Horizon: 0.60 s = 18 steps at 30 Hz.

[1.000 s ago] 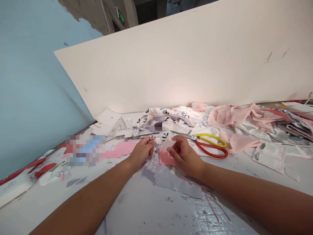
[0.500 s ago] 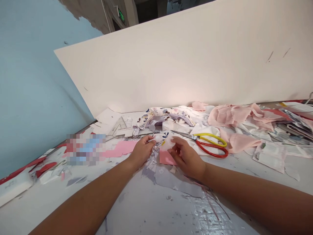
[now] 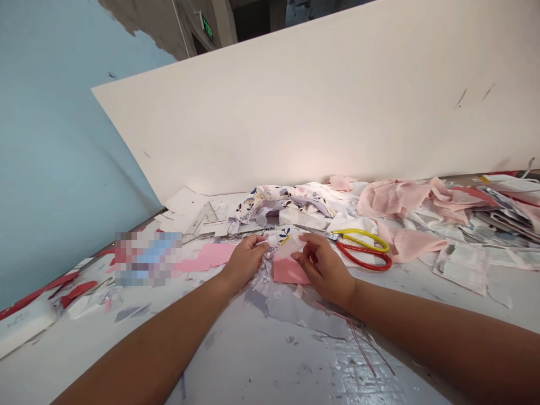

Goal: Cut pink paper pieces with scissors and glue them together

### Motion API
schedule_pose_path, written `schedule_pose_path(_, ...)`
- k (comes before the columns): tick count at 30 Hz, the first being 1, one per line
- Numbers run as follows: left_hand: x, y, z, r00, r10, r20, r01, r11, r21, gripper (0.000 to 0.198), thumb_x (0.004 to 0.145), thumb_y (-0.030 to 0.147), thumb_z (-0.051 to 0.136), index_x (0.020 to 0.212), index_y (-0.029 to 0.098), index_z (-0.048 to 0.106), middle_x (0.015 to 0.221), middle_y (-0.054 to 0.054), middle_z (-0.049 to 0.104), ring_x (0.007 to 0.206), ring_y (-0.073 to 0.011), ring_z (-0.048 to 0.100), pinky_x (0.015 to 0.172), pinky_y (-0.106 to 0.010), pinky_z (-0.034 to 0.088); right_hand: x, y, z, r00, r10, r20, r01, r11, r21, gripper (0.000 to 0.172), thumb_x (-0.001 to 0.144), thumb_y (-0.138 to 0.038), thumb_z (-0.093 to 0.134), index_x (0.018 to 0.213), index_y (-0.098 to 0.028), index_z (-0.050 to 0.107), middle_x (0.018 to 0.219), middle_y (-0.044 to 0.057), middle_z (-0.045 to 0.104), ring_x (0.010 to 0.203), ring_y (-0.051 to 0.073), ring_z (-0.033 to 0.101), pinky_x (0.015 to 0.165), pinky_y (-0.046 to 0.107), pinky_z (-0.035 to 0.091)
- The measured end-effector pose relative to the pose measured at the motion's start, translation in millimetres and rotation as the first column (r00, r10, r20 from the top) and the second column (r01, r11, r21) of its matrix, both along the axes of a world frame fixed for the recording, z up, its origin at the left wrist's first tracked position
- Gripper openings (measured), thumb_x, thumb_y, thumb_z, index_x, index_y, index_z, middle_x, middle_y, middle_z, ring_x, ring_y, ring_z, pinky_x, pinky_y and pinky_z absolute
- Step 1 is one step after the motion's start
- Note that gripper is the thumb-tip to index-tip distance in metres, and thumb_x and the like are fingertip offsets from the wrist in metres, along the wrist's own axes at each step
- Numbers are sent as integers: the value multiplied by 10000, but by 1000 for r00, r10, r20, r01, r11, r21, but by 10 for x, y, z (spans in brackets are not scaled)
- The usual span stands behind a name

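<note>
A blue wall [image 3: 54, 140] and a slanting cream board [image 3: 295, 112] rise behind a white, speckled worktable [image 3: 253, 360] heaped with material: crumpled floral cotton [image 3: 287, 202], a mound of pale pink fabric [image 3: 394, 197], layered printed papers [image 3: 502, 211] off to the right, and a clear plastic set square [image 3: 205, 219] toward the back. A pixelated patch [image 3: 147, 259] hides whatever lies beside a pink strip [image 3: 206, 257]. Scissors with red and yellow handles [image 3: 363, 247] lie untouched just beyond the right hand, their blades together. Grey-lilac offcuts [image 3: 295, 318] and shreds are already scattered below the hands, while the cloth heaps remain piled up. The left arm [image 3: 143, 337] and right arm [image 3: 422, 332] reach in from the near side, bringing the hands close together. The left hand [image 3: 243, 260] is curled, pinching a frayed white scrap [image 3: 272, 242]. The right hand [image 3: 324, 270] arches with its fingers partly open over a thin white piece [image 3: 289, 246] on a pink sheet [image 3: 289, 273], touching it, though I can't tell whether it grips
</note>
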<state>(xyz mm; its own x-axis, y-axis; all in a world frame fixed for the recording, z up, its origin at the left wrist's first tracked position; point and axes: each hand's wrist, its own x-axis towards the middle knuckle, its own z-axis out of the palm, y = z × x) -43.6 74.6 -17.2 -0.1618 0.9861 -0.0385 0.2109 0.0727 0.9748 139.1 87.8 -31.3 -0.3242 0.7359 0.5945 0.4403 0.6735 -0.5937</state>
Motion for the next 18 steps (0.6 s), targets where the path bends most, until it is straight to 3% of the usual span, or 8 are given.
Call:
schedule_pose_path(8, 10, -2, 12, 1000, -8, 1, 8, 1000, 7, 226, 692, 400, 519, 788, 197, 536, 403, 80, 360, 326, -52, 272, 327, -167, 190, 1, -1, 6, 1000, 1, -14, 0, 999, 50, 198, 804, -301, 437, 981, -216, 417, 675, 0, 482, 554, 127, 464, 547, 267, 385)
schedule_pose_path(13, 12, -10, 19, 1000, -17, -3, 17, 1000, -2, 206, 701, 393, 509, 780, 203, 527, 396, 80, 353, 319, -49, 250, 320, -165, 179, 2, 28, -41, 991, 17, -130, -13, 1000, 25, 239, 806, -314, 434, 1012, -203, 385, 605, -32, 425, 545, 134, 457, 547, 269, 381)
schedule_pose_path(18, 11, -6, 16, 1000, -18, -9, 18, 1000, 0, 196, 703, 385, 511, 776, 203, 523, 401, 78, 357, 327, -46, 257, 326, -160, 183, 0, 23, -43, 995, 58, -77, -60, 998, -13, 222, 799, -289, 441, 1002, -205, 411, 600, -34, 430, 540, 128, 440, 547, 266, 362)
